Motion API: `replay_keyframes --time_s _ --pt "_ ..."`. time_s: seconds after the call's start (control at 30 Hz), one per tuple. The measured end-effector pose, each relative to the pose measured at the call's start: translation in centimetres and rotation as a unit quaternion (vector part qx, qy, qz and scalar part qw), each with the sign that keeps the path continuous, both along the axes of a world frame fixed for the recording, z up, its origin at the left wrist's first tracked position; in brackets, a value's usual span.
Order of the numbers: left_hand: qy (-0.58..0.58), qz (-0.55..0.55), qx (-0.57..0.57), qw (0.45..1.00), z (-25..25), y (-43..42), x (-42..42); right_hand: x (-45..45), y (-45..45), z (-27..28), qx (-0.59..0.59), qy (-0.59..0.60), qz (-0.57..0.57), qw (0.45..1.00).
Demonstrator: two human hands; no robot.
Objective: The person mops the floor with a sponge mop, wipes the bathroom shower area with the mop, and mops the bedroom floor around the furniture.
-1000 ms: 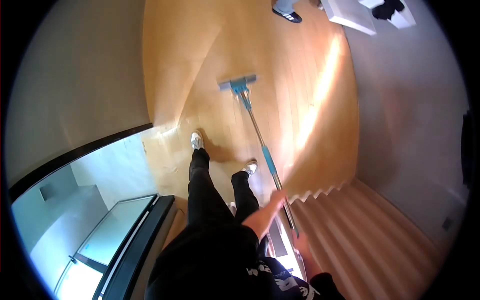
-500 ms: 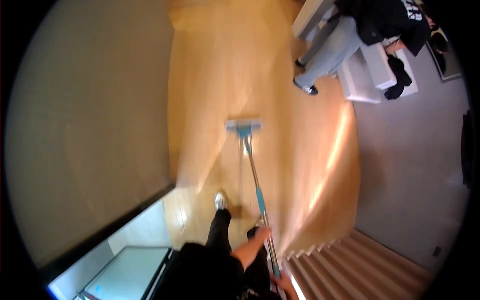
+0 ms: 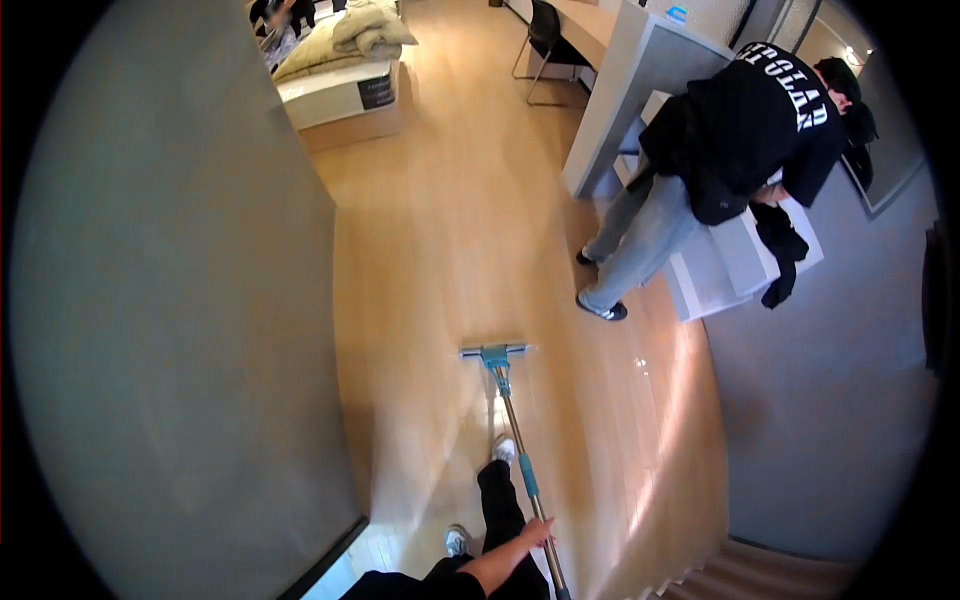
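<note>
A mop with a teal-and-silver pole (image 3: pixel 513 425) reaches forward from the bottom of the view. Its flat, wide head (image 3: pixel 494 352) lies on the wooden floor ahead of my shoes. Around the lower part of the pole, below the teal sleeve (image 3: pixel 528 476), my left hand (image 3: pixel 538 532) is closed, the forearm coming in from the bottom left. My right hand is outside the picture, as is the end of the pole.
At the right, a person in a black shirt (image 3: pixel 760 130) bends over white drawers (image 3: pixel 722 262) with dark cloth on them. Walls (image 3: pixel 180 330) flank the wooden floor (image 3: pixel 440 250). Steps (image 3: pixel 760 570) lie bottom right; a bed (image 3: pixel 345 95) and black chair (image 3: pixel 548 45) stand farther off.
My view has tilted up, bringing in the bed, chair and desk. The mop head and person appear lower in the picture. My right hand has left the view, and my other foot is now forward.
</note>
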State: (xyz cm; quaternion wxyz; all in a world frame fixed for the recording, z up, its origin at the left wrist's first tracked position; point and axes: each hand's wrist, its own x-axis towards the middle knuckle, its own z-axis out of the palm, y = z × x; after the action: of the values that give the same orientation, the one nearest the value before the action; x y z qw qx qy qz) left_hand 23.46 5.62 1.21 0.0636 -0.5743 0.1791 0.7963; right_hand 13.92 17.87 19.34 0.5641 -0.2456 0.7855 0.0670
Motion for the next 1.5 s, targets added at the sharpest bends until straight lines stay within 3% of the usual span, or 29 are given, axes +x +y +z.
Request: replay_keyframes --time_s 0.07,0.1,0.13,0.2,0.23,0.27,0.37,0.43,0.47,0.5,0.6,0.67,0.8,0.87,0.97,1.13,1.33,1.4,1.43,1.5 --pt "0.049 0.055 0.067 0.995 -1.6 -8.5 0.8 0.0 -6.4 -1.2 -0.016 -0.027 -0.004 1.0" --pt "0.117 0.025 0.1 0.988 -4.0 -11.9 3.0 0.6 -9.1 -1.4 -0.021 -0.043 -0.009 0.999" --pt "0.154 -0.02 0.029 0.987 -0.9 -16.7 5.1 0.7 -12.0 -1.6 -0.024 -0.061 -0.016 0.998" --pt "-0.01 -0.077 -0.081 0.994 4.7 -24.0 8.4 0.5 -19.7 -2.0 -0.035 -0.102 -0.031 0.994" --pt "0.001 -0.107 -0.135 0.985 1.2 -25.4 10.8 0.6 -23.7 -1.6 -0.03 -0.123 -0.044 0.991" --pt "-0.001 -0.105 -0.141 0.984 1.9 -26.9 13.7 0.9 -28.5 -1.2 -0.023 -0.145 -0.062 0.987" --pt "-0.223 -0.244 -0.286 0.899 7.4 -28.7 21.5 1.8 -40.9 -4.5 0.001 -0.203 -0.098 0.974" --pt "-0.347 -0.192 -0.274 0.876 10.8 -28.1 23.4 2.8 -49.2 -6.0 -0.032 -0.229 -0.141 0.963" --pt "-0.306 -0.137 -0.199 0.921 11.1 -28.3 24.4 3.4 -53.4 -7.5 -0.04 -0.242 -0.169 0.955" --pt "-0.272 -0.072 -0.195 0.94 10.1 -28.8 25.1 4.3 -58.0 -8.1 -0.047 -0.25 -0.176 0.951" --pt "-0.222 0.026 -0.195 0.955 4.5 -31.6 27.6 9.2 -69.3 -6.2 -0.045 -0.296 -0.263 0.917" --pt "-0.25 0.002 -0.224 0.942 7.7 -39.1 28.9 12.8 -75.0 -5.9 -0.057 -0.314 -0.303 0.898" --pt "-0.195 -0.113 -0.236 0.945 7.3 -51.2 36.8 19.8 -85.1 -3.4 -0.048 -0.309 -0.336 0.888" --pt "-0.133 0.003 -0.235 0.963 10.2 -59.5 39.9 21.4 -89.9 -2.3 -0.064 -0.283 -0.311 0.905" --pt "-0.153 0.079 -0.244 0.954 16.8 -71.7 41.4 20.3 -96.1 -3.9 -0.07 -0.246 -0.263 0.931" --pt "-0.166 0.13 -0.335 0.918 16.5 -90.4 42.5 15.9 -108.0 -5.2 -0.098 -0.217 -0.2 0.95" --pt "-0.179 -0.074 -0.335 0.922 15.8 -107.2 42.3 13.0 -122.0 -5.2 -0.089 -0.252 -0.233 0.935" --pt "-0.211 -0.019 -0.23 0.95 16.0 -110.9 42.3 13.0 -127.7 -5.0 -0.083 -0.252 -0.228 0.937" --pt "-0.216 -0.031 -0.216 0.952 16.2 -111.6 42.8 13.3 -130.1 -4.7 -0.094 -0.247 -0.231 0.936" --pt "-0.202 0.061 -0.172 0.962 15.5 -112.1 42.8 13.2 -135.1 -4.3 -0.095 -0.248 -0.25 0.931"
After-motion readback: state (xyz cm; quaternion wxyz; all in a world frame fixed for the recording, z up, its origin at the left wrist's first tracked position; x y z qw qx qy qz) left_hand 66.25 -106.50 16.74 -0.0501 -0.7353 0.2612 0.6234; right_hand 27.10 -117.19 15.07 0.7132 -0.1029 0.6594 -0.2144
